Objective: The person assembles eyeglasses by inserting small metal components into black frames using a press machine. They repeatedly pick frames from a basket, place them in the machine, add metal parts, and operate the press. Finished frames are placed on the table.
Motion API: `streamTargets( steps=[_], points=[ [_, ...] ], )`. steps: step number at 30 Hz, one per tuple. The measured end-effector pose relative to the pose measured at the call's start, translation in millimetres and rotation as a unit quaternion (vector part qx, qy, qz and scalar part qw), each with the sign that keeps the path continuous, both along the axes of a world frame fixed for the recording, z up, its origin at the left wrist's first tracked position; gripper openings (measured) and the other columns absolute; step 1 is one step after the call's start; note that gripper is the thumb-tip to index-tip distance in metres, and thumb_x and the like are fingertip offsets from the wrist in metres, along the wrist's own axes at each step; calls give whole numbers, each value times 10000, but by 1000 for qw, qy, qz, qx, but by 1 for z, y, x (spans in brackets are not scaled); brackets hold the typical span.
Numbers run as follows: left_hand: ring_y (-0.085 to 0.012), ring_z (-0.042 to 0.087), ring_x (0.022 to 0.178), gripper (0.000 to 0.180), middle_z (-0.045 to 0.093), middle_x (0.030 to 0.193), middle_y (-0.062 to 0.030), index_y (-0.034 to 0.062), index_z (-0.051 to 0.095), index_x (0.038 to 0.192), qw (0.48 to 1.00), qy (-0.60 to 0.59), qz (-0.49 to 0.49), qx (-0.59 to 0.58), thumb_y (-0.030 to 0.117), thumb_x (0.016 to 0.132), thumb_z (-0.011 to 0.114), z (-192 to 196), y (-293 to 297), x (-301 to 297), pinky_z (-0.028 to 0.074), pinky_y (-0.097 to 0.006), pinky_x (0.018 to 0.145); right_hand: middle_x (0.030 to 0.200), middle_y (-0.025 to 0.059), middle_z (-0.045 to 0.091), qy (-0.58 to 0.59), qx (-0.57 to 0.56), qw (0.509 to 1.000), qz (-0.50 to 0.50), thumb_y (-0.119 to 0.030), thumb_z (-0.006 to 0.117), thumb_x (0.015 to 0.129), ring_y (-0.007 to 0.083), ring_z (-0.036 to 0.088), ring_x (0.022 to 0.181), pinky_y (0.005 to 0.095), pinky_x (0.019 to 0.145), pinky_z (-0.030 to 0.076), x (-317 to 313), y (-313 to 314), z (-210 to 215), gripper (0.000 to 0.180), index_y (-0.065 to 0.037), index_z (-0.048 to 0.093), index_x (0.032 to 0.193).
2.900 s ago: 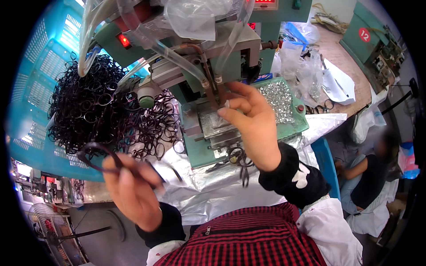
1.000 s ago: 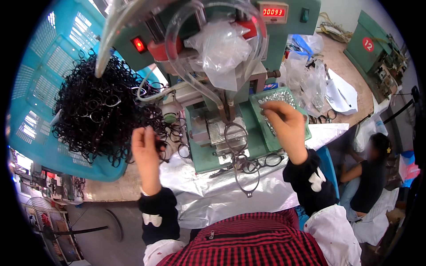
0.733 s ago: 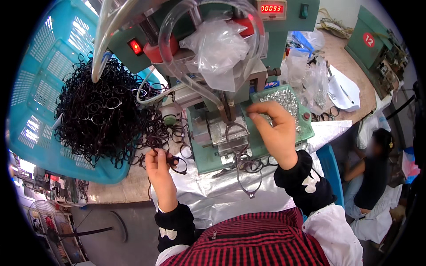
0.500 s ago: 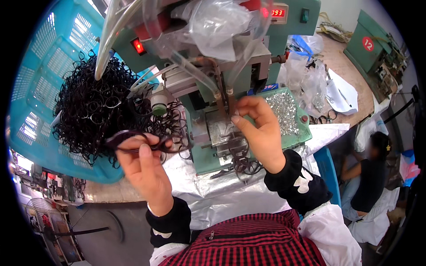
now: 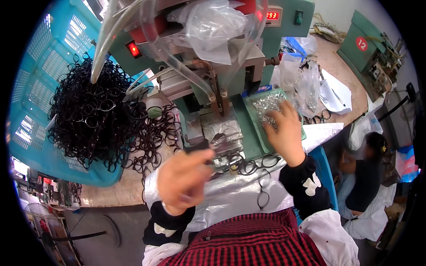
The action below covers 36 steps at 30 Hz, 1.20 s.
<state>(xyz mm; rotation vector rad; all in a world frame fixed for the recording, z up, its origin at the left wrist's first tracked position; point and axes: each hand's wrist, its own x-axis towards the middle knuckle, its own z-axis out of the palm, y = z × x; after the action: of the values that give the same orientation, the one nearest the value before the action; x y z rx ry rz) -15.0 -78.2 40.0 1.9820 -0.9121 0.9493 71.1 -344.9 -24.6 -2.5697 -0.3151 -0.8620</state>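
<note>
Bright light, glare on silver foil [image 5: 235,195], left grip [image 5: 184,179] motion-blurred; black fisheye rim, bent edges

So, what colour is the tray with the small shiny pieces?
The tray is green, seen best in the head view.

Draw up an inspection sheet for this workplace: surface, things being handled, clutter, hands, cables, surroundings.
Surface: wooden table, partly under a crumpled silver sheet.
Handled things: dark rings heaped in a blue basket, spilling onto the table; shiny metal bits in a green tray.
Clutter: clear bags and white paper, right of the green machine.
Left hand: blurred, before the machine, apparently holding something dark.
Right hand: loosely open over the tray; contact unclear.
Cables: clear tubes in front of the machine.
Surroundings: seated person at right, fan at lower left.
</note>
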Motion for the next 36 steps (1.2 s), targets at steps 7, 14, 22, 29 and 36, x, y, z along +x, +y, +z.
streamTargets(
  steps=[7, 14, 22, 29, 36],
  points=[
    [-222, 622, 772, 153, 704, 1058, -92, 77, 630, 803, 973, -155, -14, 169, 50, 681, 718, -14, -26, 21, 620, -386, 799, 1094, 175, 634, -40, 114, 992, 27, -71, 750, 746, 387, 579, 1075, 441, 921, 459, 24, -25, -25, 130, -49, 686, 858],
    [-213, 649, 779, 140, 715, 1035, -87, 68, 647, 792, 980, -135, -10, 144, 54, 679, 728, -16, -30, 20, 617, -381, 797, 1155, 176, 660, -34, 187, 981, 45, 11, 660, 812, 392, 613, 1064, 429, 913, 489, 33, -24, -29, 122, -28, 673, 926],
    [-380, 635, 1142, 476, 660, 1241, -186, 20, 605, 1155, 990, 73, 84, 86, -28, 709, 763, -36, -25, -31, 487, -407, 938, 1391, 91, 570, -176, 11, 978, 112, 0, 618, 790, 344, 390, 1430, 527, 1140, 337, 75, 8, 25, 143, -81, 625, 907],
    [-216, 591, 1135, 268, 618, 1240, -136, -46, 556, 1244, 905, 147, 325, -233, -20, 978, 535, -53, 70, -57, 448, -330, 1010, 1365, 66, 591, -185, -30, 978, 88, -4, 582, 806, 303, 369, 1454, 455, 1081, 438, 93, 19, 37, 137, -94, 608, 906],
    [-164, 612, 1011, 182, 666, 1116, -77, -7, 630, 1135, 879, 144, 348, -291, 98, 990, 600, -55, 129, -11, 472, -291, 920, 1489, 26, 514, -150, -174, 973, -12, -43, 622, 777, 171, 578, 1250, 358, 648, 514, 82, 27, 33, 99, -125, 675, 796]
  ],
)
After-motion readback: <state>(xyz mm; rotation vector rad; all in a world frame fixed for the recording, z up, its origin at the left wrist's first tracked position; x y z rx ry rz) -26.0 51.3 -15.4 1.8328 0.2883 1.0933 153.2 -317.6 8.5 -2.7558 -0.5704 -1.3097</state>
